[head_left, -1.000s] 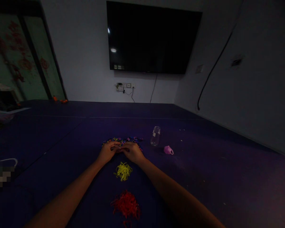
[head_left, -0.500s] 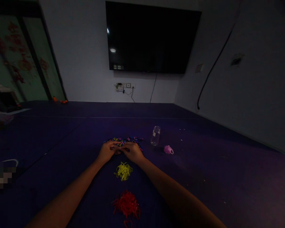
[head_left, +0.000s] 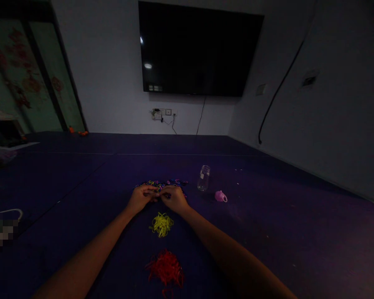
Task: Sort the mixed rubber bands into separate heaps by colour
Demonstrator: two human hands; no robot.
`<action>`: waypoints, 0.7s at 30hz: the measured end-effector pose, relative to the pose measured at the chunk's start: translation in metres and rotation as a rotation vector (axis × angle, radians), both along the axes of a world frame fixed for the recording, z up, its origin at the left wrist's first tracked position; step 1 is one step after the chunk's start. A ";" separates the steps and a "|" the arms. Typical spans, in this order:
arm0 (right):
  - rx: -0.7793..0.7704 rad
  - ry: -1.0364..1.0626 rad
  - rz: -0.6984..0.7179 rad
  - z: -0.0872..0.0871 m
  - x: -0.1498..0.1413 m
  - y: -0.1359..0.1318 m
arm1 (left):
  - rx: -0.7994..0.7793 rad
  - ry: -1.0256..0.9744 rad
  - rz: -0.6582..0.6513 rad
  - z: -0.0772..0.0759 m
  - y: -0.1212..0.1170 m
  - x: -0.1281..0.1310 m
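Observation:
My left hand (head_left: 140,198) and my right hand (head_left: 175,198) rest close together on the dark purple table (head_left: 268,216), fingertips meeting in a pinch at the near edge of a heap of mixed-colour rubber bands (head_left: 162,184). What the fingers pinch is too small to make out in the dim light. A small pile of yellow bands (head_left: 161,224) lies just behind my hands, towards me. Closer still lies a pile of red bands (head_left: 166,268).
A small clear bottle (head_left: 203,178) stands right of the mixed heap, with a pink lid (head_left: 220,196) lying beside it. A large dark screen (head_left: 199,50) hangs on the far wall. A white loop (head_left: 11,211) lies at the table's left edge.
Both hands have stayed at the mixed heap, with only slight finger movement. The piles, bottle and lid have not moved.

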State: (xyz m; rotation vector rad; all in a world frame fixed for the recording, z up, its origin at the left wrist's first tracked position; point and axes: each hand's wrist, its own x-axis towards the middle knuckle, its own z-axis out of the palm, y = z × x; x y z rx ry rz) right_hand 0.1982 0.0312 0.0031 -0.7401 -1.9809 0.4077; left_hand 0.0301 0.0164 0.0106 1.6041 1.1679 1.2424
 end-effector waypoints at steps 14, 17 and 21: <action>-0.786 0.010 0.466 0.011 0.008 -0.002 | 0.166 0.049 0.314 0.008 -0.005 -0.001; -0.834 -0.004 0.490 0.021 0.009 -0.008 | 0.174 0.096 0.325 0.007 -0.003 0.000; -0.883 -0.029 0.521 0.029 0.011 -0.011 | 0.174 0.110 0.321 0.005 -0.002 0.000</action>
